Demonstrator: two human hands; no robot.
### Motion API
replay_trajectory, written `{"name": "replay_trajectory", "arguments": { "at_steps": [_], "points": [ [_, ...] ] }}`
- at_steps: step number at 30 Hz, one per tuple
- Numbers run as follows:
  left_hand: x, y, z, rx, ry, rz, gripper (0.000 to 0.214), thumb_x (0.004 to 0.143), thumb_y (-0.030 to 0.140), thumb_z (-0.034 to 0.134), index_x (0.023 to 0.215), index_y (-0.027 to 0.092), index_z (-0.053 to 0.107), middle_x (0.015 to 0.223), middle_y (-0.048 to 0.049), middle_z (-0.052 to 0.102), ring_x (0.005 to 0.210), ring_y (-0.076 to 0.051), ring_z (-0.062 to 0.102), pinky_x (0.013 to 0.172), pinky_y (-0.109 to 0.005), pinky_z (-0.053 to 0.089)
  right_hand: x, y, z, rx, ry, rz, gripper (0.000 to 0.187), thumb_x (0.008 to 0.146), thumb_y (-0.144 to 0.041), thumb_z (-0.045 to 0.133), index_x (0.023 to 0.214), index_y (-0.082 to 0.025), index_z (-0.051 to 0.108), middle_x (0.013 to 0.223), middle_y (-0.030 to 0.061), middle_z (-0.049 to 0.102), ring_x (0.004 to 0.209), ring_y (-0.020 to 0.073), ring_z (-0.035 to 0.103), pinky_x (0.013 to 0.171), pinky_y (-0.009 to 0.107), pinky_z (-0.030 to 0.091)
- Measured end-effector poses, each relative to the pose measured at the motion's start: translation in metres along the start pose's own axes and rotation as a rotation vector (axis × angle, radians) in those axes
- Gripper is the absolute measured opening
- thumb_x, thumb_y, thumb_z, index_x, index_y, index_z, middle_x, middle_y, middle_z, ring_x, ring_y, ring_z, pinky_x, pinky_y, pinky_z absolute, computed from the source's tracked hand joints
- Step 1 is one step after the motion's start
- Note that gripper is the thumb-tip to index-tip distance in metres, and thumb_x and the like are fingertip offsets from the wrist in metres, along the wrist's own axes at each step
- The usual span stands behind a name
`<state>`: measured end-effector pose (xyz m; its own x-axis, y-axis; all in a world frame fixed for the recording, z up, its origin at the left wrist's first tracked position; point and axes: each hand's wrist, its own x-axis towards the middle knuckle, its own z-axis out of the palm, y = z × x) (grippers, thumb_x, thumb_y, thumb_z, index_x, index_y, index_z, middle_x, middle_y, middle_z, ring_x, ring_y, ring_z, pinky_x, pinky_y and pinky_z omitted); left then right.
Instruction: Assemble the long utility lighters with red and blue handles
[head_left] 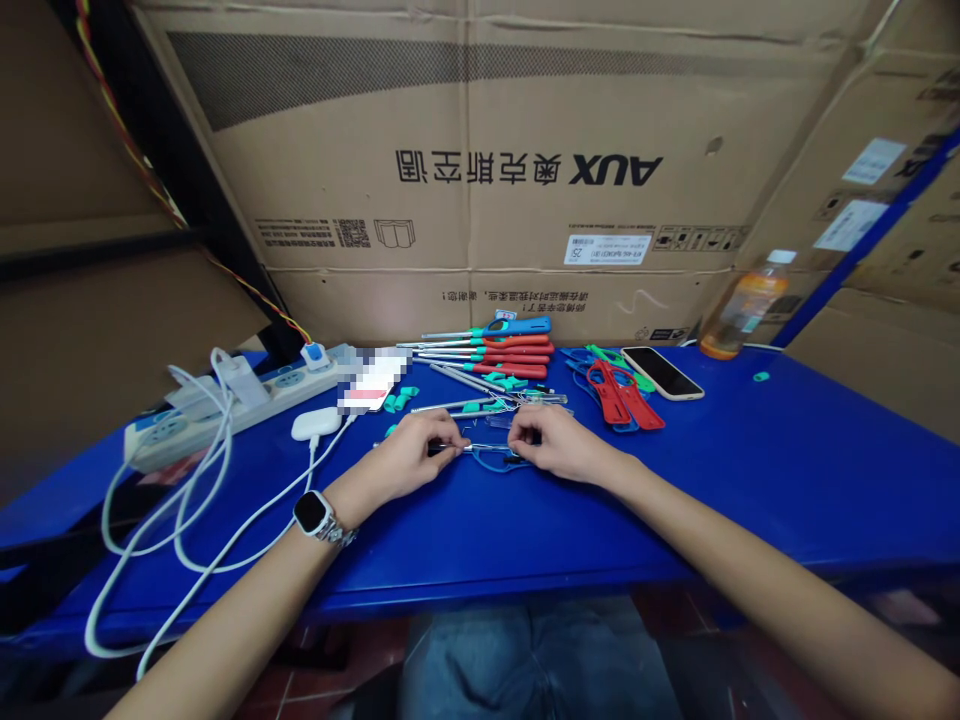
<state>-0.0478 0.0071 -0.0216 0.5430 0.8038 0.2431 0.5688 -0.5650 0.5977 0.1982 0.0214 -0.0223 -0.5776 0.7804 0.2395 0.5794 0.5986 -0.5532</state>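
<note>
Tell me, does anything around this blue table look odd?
Yes: the printing on the brown cardboard panel behind the table is upside down. Also, one small teal piece lies alone near the orange-filled plastic bottle, apart from the similar teal pieces near the left hand.

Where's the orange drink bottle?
In the head view, the bottle is at the back right of the blue table, right of the phone, by the cardboard.

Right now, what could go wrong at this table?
The slim metal part between the left hand and right hand might slip from their grip. Loose turquoise pieces near the left hand could be brushed away. The white cables looping beside the left forearm could snag it if it moves back.
</note>
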Motion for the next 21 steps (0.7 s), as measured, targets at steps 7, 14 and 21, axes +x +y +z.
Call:
{"name": "replay_trajectory", "arguments": {
  "at_steps": [7,14,21],
  "points": [
    [0.000,0.001,0.001,0.052,-0.018,0.082,0.016,0.089,0.022,0.057,0.083,0.016,0.070,0.090,-0.0062,0.067,0.078,-0.017,0.061,0.074,-0.029,0.048,0.000,0.000,-0.001,-0.014,0.001,-0.017,0.011,0.082,-0.009,0.062,0.074,-0.015,0.066,0.074,0.0016,0.062,0.067,0.0120,0.055,0.064,0.023,0.041],
    [0.006,0.004,0.009,0.033,0.013,0.001,0.017,0.089,0.031,0.061,0.083,0.016,0.065,0.075,-0.0015,0.063,0.066,-0.014,0.057,0.063,-0.025,0.045,-0.001,-0.002,-0.002,-0.027,0.005,0.001,0.012,0.080,-0.008,0.062,0.074,-0.015,0.069,0.073,0.0020,0.064,0.068,0.0125,0.056,0.064,0.023,0.040],
    [0.015,0.009,0.011,0.067,-0.003,0.030,0.017,0.089,0.026,0.060,0.085,0.017,0.074,0.080,-0.0040,0.064,0.070,-0.015,0.058,0.065,-0.026,0.045,-0.001,-0.004,-0.003,-0.080,0.014,-0.008,0.012,0.080,-0.008,0.063,0.075,-0.016,0.070,0.075,0.0025,0.066,0.070,0.0128,0.056,0.065,0.023,0.038]
  ]
}}
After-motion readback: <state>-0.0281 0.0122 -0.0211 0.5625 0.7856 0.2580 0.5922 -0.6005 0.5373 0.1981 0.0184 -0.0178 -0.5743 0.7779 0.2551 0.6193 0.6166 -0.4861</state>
